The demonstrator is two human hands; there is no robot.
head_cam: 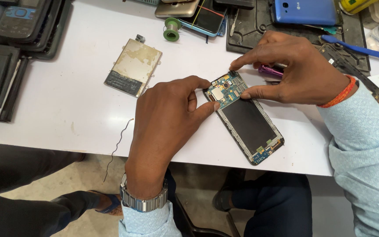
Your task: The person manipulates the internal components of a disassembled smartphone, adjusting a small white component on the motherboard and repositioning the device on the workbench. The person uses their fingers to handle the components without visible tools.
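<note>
An opened phone [248,125] lies on the white table [66,109], its back off, showing a blue circuit board at the top and a dark empty battery bay. My left hand [167,114] pinches the phone's upper left edge between thumb and fingers. My right hand [292,72] grips the top end of the phone, forefinger on the upper corner and thumb on the right side of the board. A purple tool [270,70] lies partly hidden under my right hand.
A worn battery [134,66] lies left of the phone. A green wire spool [171,30], several phones [207,17] and a blue phone cover [305,11] sit at the back. A black mat [246,30], a blue tool [356,47] and stacked cases [5,57] surround them. A thin wire [117,147] hangs off the front edge.
</note>
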